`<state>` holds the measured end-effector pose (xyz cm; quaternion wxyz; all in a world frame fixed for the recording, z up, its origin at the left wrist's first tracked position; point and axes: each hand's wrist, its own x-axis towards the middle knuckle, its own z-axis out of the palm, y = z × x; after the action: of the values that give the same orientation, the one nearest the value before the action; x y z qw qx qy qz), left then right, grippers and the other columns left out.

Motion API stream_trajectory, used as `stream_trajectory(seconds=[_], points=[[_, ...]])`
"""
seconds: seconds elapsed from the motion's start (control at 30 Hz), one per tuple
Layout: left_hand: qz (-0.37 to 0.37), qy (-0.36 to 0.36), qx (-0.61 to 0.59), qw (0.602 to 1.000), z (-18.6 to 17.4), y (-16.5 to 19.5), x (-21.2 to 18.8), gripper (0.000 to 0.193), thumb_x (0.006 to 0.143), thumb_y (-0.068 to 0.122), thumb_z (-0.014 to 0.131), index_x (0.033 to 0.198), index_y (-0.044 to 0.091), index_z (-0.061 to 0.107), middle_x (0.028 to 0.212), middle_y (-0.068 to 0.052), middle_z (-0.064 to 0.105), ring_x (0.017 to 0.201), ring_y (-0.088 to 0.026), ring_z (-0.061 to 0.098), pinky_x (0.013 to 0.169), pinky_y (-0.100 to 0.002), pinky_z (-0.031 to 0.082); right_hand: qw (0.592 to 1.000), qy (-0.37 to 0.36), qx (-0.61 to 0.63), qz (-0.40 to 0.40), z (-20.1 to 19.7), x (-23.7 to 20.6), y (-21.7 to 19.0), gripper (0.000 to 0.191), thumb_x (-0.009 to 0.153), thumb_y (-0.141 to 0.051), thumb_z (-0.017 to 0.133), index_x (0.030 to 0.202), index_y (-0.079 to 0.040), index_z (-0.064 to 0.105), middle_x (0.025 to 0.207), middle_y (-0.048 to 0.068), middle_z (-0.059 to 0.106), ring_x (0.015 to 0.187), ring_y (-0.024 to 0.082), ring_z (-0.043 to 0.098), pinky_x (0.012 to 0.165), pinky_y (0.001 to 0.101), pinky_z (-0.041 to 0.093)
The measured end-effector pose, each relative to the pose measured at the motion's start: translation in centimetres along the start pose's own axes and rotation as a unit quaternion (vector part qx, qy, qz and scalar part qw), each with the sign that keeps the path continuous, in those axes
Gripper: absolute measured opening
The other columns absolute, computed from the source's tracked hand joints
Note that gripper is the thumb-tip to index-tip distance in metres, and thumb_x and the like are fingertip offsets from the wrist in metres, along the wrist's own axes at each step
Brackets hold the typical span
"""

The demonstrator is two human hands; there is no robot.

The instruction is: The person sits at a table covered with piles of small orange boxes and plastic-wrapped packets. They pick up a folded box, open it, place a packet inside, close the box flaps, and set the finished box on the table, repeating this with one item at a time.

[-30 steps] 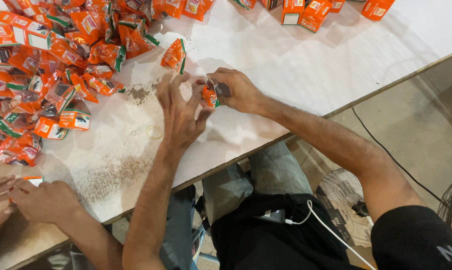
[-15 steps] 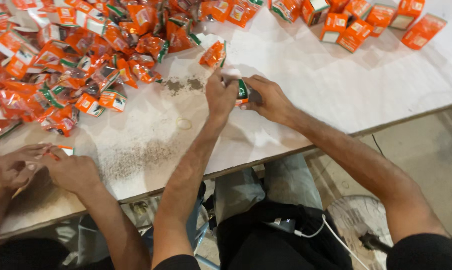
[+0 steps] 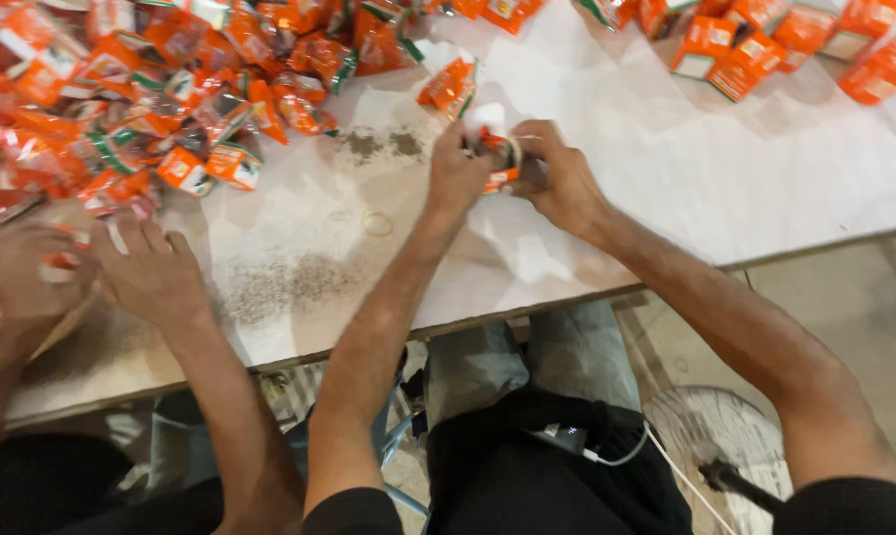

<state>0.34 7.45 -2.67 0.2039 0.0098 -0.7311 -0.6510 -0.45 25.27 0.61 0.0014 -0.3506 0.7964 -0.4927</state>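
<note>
White tabletop point(image 3: 666, 198): left hand point(image 3: 458, 173) and right hand point(image 3: 557, 178) stayed closed together on small orange packet point(image 3: 497, 159), as a second before; co-worker's hands point(image 3: 151, 272) had slid nearer.

A heap of packets point(image 3: 151, 109) fills the upper left of the table point(image 3: 666, 188); boxes point(image 3: 765, 45) sit upper right; 1 packet point(image 3: 497, 159) between both hands at centre.
</note>
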Motion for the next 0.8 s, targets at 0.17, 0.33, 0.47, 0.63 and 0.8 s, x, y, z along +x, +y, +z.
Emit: stream_trajectory(seconds=[0.17, 0.33, 0.47, 0.63, 0.8], points=[[-0.059, -0.114, -0.102, 0.986, -2.6, 1.2, -0.8, 0.022, 0.084, 0.003, 0.07, 0.106, 0.003, 0.064, 0.082, -0.001, 0.063, 0.067, -0.008, 0.058, 0.057, -0.027, 0.049, 0.992, 0.0, -0.071, -0.108, 0.2, -0.2, 0.6, 0.058, 0.083, 0.001, 0.08, 0.137, -0.007, 0.061, 0.138, 0.019, 0.062, 0.12, 0.036, 0.065, 0.093, 0.039, 0.06], [-0.217, -0.159, -0.277, 0.923, -5.0, 2.3, 0.0, 0.015, 0.094, 0.014, 0.068, 0.097, 0.0, 0.069, 0.077, -0.006, 0.068, 0.059, -0.012, 0.061, 0.054, -0.03, 0.058, 0.984, -0.004, -0.121, -0.131, 0.0, -0.3, -0.1, 0.056, 0.081, -0.003, 0.082, 0.133, -0.006, 0.063, 0.134, 0.02, 0.064, 0.119, 0.04, 0.064, 0.094, 0.044, 0.056], [-0.211, -0.157, -0.173, 0.949, -3.9, 1.2, 1.7, 0.009, 0.092, 0.009, 0.074, 0.094, 0.003, 0.069, 0.076, -0.003, 0.07, 0.061, -0.012, 0.063, 0.053, -0.027, 0.053, 0.99, -0.004, -0.104, -0.098, -0.3, -0.6, -0.6, 0.053, 0.083, -0.004, 0.081, 0.131, -0.005, 0.059, 0.131, 0.018, 0.067, 0.111, 0.04, 0.066, 0.088, 0.0455, 0.056], [-0.054, -0.109, -0.068, 0.99, -2.3, 1.2, 0.6, 0.011, 0.091, 0.0, 0.074, 0.101, -0.002, 0.07, 0.09, -0.006, 0.073, 0.079, -0.012, 0.068, 0.072, -0.027, 0.058, 0.999, -0.028, -0.011, 0.013, -0.6, -0.5, -1.0, 0.047, 0.092, -0.013, 0.081, 0.121, -0.005, 0.045, 0.118, 0.013, 0.072, 0.102, 0.034, 0.073, 0.079, 0.0429, 0.058], [0.23, -0.119, 0.121, 0.958, -2.9, 3.3, -3.1, 0.035, 0.094, -0.002, 0.066, 0.128, -0.001, 0.069, 0.134, -0.019, 0.069, 0.122, -0.029, 0.07, 0.102, -0.037, 0.057, 0.998, -0.003, -0.022, -0.051, -0.8, -0.6, -1.5, 0.065, 0.087, -0.015, 0.085, 0.132, -0.006, 0.039, 0.112, 0.016, 0.065, 0.097, 0.037, 0.069, 0.076, 0.044, 0.056]])
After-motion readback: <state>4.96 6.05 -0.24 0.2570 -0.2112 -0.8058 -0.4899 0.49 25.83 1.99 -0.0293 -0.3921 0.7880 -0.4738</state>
